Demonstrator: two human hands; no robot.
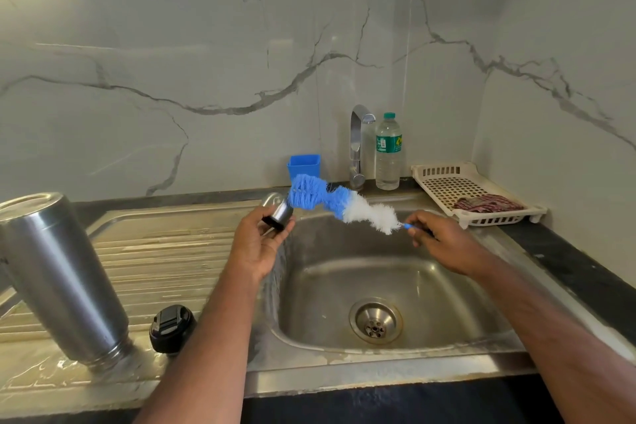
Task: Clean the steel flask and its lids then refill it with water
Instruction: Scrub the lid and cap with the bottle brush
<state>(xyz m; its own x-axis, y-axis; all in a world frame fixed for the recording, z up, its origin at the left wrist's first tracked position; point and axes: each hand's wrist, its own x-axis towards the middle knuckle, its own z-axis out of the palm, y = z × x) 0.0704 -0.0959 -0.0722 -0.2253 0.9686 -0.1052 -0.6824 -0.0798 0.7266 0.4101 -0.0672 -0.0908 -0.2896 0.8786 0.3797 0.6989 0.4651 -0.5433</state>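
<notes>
the steel flask [62, 282] stands mouth-down on the drainboard beside a black lid [172, 326], likely washed and not yet refilled. over the sink [344, 372], the left hand [256, 248] grips the steel cap [279, 213] while the right hand [438, 237] pinches the bottle brush [330, 205] handle. tap [358, 144], water bottle [388, 151] and tray [464, 189] stand behind, clear of the work.

This is a home kitchen. A steel sink [389, 289] with a ribbed draining board [155, 262] is set in a dark counter [568, 262], and a tap [358, 144] stands behind the sink. The marble-look wall [206, 62], the white plastic dish tray [475, 193] and the water bottle [388, 151] beside the tap show it too.
</notes>
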